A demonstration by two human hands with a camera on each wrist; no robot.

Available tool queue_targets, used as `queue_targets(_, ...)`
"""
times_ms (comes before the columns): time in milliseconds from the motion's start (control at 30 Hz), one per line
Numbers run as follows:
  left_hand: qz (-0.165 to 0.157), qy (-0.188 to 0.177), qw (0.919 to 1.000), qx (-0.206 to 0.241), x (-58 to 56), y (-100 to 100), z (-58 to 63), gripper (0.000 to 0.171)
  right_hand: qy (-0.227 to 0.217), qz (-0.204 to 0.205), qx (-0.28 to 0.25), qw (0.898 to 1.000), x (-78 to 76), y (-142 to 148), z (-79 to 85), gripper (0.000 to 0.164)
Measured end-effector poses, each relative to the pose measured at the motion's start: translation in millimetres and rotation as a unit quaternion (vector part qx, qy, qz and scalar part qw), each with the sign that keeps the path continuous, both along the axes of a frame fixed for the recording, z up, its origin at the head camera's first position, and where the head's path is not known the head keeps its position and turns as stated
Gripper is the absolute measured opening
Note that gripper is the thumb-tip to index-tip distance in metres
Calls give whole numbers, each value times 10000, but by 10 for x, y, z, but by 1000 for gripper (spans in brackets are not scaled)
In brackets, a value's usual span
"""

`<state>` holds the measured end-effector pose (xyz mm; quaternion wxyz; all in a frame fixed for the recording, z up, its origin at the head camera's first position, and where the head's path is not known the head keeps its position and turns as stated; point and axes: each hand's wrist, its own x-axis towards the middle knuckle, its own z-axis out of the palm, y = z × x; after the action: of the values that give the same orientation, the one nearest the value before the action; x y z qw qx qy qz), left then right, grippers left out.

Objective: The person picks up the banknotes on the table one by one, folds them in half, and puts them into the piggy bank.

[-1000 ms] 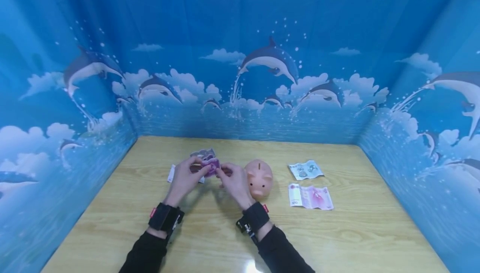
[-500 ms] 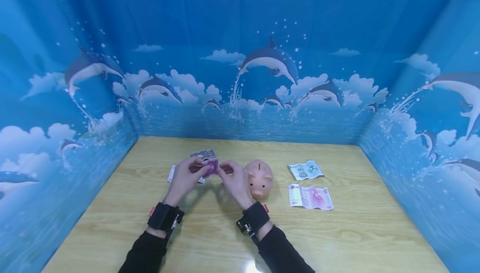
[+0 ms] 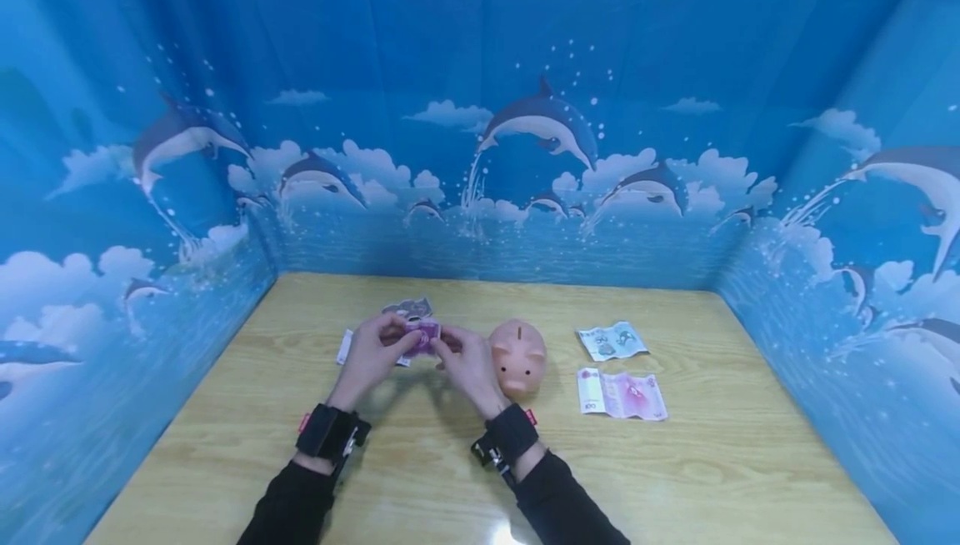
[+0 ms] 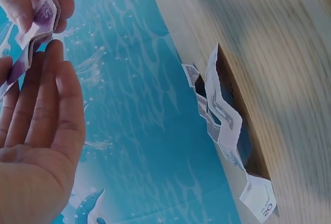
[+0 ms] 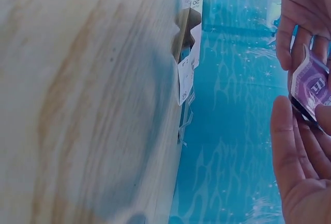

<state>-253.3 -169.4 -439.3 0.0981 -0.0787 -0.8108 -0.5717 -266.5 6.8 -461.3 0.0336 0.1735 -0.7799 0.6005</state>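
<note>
A purple banknote [image 3: 424, 338], folded small, is held above the table between both hands. My left hand [image 3: 372, 355] pinches its left side with thumb and fingers. At the other side, my right hand [image 3: 472, 367] grips it the same way, thumb in front. The right wrist view shows the folded note [image 5: 312, 83] with a purple printed face. In the left wrist view its layers [image 4: 42, 21] stand slightly apart. Right beside my right hand sits a pink piggy bank [image 3: 517, 353], its slot on top.
Behind and below the left hand lie a creased greyish banknote [image 3: 409, 308] and a note marked 20 [image 4: 258, 199]. To the right of the piggy bank lie a greenish banknote [image 3: 612, 341] and a pink 100 note [image 3: 624, 395]. Dolphin-printed curtains [image 3: 480, 237] border the table.
The right fingers shift slightly on the purple banknote, the thumb moving from its edge onto its face. The note's visible face changes a little. Piggy bank and other notes stay put.
</note>
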Motion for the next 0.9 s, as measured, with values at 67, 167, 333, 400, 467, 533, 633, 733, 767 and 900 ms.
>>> queue_targets(67, 19, -13, 10000, -32, 2, 1, -6, 18, -55, -8, 12, 10000, 2, 0, -4, 30)
queue_targets(167, 68, -4, 9999, -81, 2, 0, -8, 18, -86, -14, -6, 10000, 6, 3, 0, 28)
queue_targets(333, 70, 18, 9999, -104, 0, 1, 0, 16, -152, -56, -24, 9999, 18, 8, 23, 26)
queue_targets(400, 30, 19, 9999, -100, 0, 4, 3, 16, -179, -79, -28, 9998, 24, 13, 33, 25)
queue_targets(467, -26, 11, 10000, -68, -3, 6, 5, 16, -180, -139, 52, 9997, 28, 15, 47, 24)
queue_targets(533, -59, -13, 10000, -23, -3, 8, 4, 16, -150, -186, 162, 9996, 35, 14, 57, 23)
queue_targets(633, -41, -12, 10000, -5, -6, 10, -7, 15, -71, -196, 332, 9992, 41, 11, 61, 23)
queue_targets(733, 21, -1, 10000, -25, -10, 6, -17, 15, -68, -3, 286, 9996, 42, 6, 56, 23)
queue_targets(767, 36, 6, 10000, -37, -12, 3, -21, 15, -83, 65, 257, 9996, 40, 5, 54, 24)
queue_targets(900, 32, -32, 10000, -8, -13, -6, -25, 16, -180, 294, 128, 9993, 31, 1, 42, 26)
